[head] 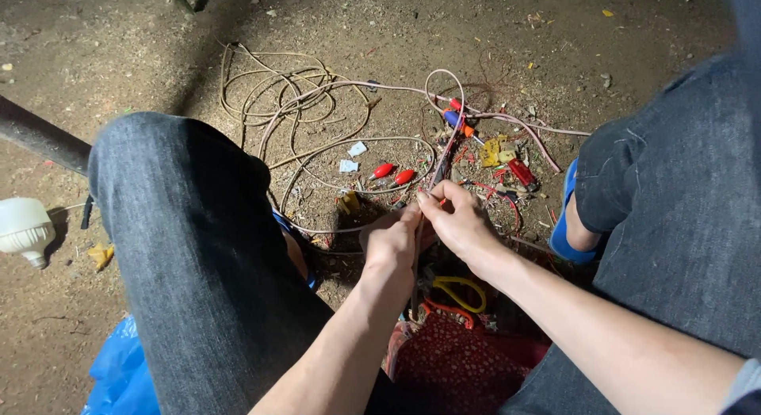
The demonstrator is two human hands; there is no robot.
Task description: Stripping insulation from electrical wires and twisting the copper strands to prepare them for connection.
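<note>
Here, left hand [390, 244] and right hand [458, 221] meet, both pinching one thin wire [441, 163] above dirt ground [119, 50]; two red connectors [393, 174] lie nearby.

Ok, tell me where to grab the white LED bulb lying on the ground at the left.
Probably best to grip the white LED bulb around its wide rounded dome, coming from above. It lies on its side on the dirt with the narrow base pointing lower right, and the dome is the broadest, most exposed part.
</note>
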